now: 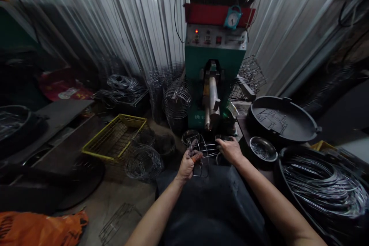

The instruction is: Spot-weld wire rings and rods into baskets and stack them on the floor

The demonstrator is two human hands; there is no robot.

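Note:
My left hand [188,164] is closed round the near left part of a wire frame [205,150], with something orange at its fingers. The frame has curved and straight wires and is held above my dark apron [213,203]. At the right end of the frame's straight wires, my right hand [230,149] has its fingers bent; what they grip is too small and dark to name. Just beyond both hands stands a green machine [197,63] with a metal arm [213,96] pointing down toward me. A small round metal bowl [190,137] sits behind my left hand.
On the left are a yellow wire basket [115,137], wire coils [144,162] and an orange sack [40,228]. Wire rings [177,100] stand beside the machine. To the right are a black pan [284,119], a bowl of small parts [263,149] and a tub of wire hoops [325,186].

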